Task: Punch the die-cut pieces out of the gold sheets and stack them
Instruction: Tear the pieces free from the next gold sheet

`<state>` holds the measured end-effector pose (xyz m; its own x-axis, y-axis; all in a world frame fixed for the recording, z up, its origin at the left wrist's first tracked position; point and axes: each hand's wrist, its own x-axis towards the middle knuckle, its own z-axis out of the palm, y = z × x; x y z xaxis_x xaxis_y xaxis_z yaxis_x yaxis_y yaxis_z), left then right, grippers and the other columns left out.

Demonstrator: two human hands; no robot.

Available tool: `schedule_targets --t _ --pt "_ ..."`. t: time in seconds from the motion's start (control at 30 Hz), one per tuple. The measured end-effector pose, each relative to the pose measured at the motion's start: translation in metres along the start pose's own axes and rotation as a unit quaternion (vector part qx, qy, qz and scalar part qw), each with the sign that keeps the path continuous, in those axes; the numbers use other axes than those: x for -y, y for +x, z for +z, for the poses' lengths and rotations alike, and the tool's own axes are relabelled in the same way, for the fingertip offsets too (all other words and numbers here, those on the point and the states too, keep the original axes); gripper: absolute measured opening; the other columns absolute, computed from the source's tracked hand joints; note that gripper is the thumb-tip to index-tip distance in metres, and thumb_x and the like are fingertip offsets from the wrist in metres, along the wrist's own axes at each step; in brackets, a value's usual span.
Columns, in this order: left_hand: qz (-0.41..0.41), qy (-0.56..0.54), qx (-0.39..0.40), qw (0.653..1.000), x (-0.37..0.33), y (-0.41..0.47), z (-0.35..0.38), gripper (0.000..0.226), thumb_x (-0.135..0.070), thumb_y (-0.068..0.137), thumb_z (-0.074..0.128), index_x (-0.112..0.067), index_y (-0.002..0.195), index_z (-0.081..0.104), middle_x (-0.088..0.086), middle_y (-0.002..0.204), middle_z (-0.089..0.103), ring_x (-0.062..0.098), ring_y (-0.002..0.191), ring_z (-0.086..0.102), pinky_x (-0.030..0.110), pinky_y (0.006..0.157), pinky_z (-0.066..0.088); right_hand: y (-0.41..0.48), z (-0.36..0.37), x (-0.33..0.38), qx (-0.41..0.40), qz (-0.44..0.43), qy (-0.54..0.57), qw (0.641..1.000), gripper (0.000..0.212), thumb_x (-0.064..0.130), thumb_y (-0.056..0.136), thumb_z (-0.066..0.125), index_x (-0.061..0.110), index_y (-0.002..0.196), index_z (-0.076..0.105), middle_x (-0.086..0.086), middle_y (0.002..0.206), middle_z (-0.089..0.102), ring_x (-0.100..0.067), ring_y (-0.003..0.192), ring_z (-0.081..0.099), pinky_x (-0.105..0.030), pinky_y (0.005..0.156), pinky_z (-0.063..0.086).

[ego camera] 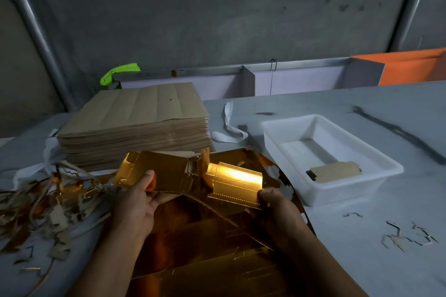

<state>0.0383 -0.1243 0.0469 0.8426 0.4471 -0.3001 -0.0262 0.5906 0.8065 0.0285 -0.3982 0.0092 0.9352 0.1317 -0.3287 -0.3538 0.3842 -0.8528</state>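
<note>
My left hand [137,200] pinches the left gold piece [166,173], my right hand [277,207] the bright piece [234,187]; I judge this the separating step. Next, the freed piece should join the stack [335,172] in the tray [342,194] toward the right edge of the table [357,236].

Gold piece [234,183] in the right hand [277,207]: mirror gold, one white-yellow glare band, rows of dotted lines.

Gold sheet [169,173] in the left hand [135,202]: duller amber gold, faint cut outlines.

Stack [135,125] beyond the left hand: plain kraft brown.

Scraps [48,202] left of the left hand: brown mixed with gold.

Tray [350,191] right of the right hand: white; the card [335,172] inside shows brown.

Table [362,248]: pale grey, black streaks.

Far beyond both hands: lime-green cloth [118,73], orange panel [412,67].
</note>
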Motion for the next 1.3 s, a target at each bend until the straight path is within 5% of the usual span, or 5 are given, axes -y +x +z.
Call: schedule_targets --t 0.33,0.43,0.8,1.07,1.3 --pt "0.005 0.001 0.067 0.998 0.006 -0.021 0.015 0.046 -0.01 0.088 0.065 -0.018 0.13 0.049 0.013 0.124 0.063 0.03 0.111 0.063 0.047 0.093 0.052 -0.011 0.009 0.01 0.023 -0.057 0.066 0.996 0.044 0.029 0.092 0.052 0.007 0.13 0.052 -0.015 0.088 0.055 -0.02 0.067 0.049 -0.035 0.068 0.04" --pt "0.014 0.012 0.086 0.996 0.011 -0.03 0.02 0.047 -0.011 0.089 0.064 -0.019 0.132 0.05 0.012 0.123 0.065 0.028 0.11 0.063 0.043 0.089 0.052 -0.013 0.026 0.019 0.049 -0.066 0.016 0.997 0.033 0.028 0.094 0.054 0.008 0.12 0.059 -0.028 0.109 0.06 -0.024 0.078 0.059 -0.032 0.066 0.05" --pt "0.02 0.054 0.099 0.993 0.027 -0.056 0.028 0.023 -0.007 0.094 0.054 -0.024 0.104 0.064 0.002 0.095 0.075 0.019 0.093 0.07 0.036 0.074 0.052 -0.033 0.072 0.023 0.067 -0.072 -0.085 0.992 0.021 0.028 0.097 0.057 0.008 0.093 0.063 -0.007 0.089 0.064 -0.023 0.088 0.063 -0.033 0.069 0.05" --pt "-0.01 0.075 0.233 0.97 0.023 -0.056 0.016 0.021 -0.015 0.081 0.06 -0.018 0.099 0.071 0.01 0.105 0.073 0.027 0.099 0.07 0.04 0.076 0.055 -0.031 0.068 0.021 0.057 -0.082 -0.075 0.992 0.016 0.017 0.095 0.058 0.009 0.081 0.06 -0.007 0.081 0.064 -0.021 0.076 0.064 -0.03 0.061 0.052" --pt "-0.041 0.063 0.31 0.948 0.005 -0.045 0.001 0.028 -0.005 0.074 0.051 -0.014 0.075 0.078 0.01 0.076 0.07 0.025 0.07 0.069 0.037 0.058 0.057 -0.033 0.058 0.018 0.069 -0.106 -0.07 0.989 0.018 0.006 0.092 0.056 0.008 0.076 0.062 0.0 0.064 0.058 -0.008 0.054 0.058 -0.023 0.047 0.048"
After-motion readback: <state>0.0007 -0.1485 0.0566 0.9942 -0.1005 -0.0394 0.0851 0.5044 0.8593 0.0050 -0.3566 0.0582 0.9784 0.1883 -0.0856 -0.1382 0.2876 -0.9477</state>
